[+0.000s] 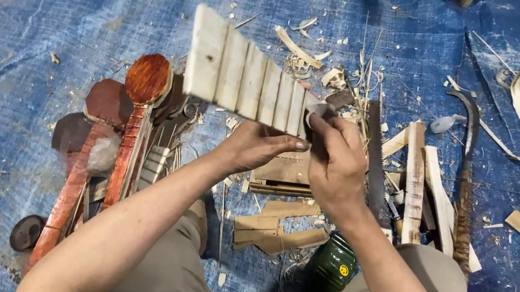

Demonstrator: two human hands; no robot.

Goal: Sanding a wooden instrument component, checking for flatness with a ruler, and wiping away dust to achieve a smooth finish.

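Pale fretted wooden neck (243, 78) held in the air above the blue tarp (19, 113), near its far edge. Left hand (253, 146) grips its narrow end from below; right hand (335, 166) pinches a small grey pad (317, 109) against it. Looks light, stiff and dry; probably best held at the narrow end.

Both hands hold a pale wooden fretted neck (246, 80) above a blue tarpaulin (30, 129): the left hand (256, 147) grips its narrow end from below, and the right hand (335, 162) presses a small pale piece (317, 108) against that same end. At nine o'clock from the hands lie reddish varnished instrument necks with round heads (134, 118), and at three o'clock lie a saw blade (374, 158), pale wooden slats (416, 183) and a curved dark tool (466, 166). A green bottle (331, 267) stands at six o'clock between the person's knees, with wood shavings (304, 51) scattered at twelve o'clock.
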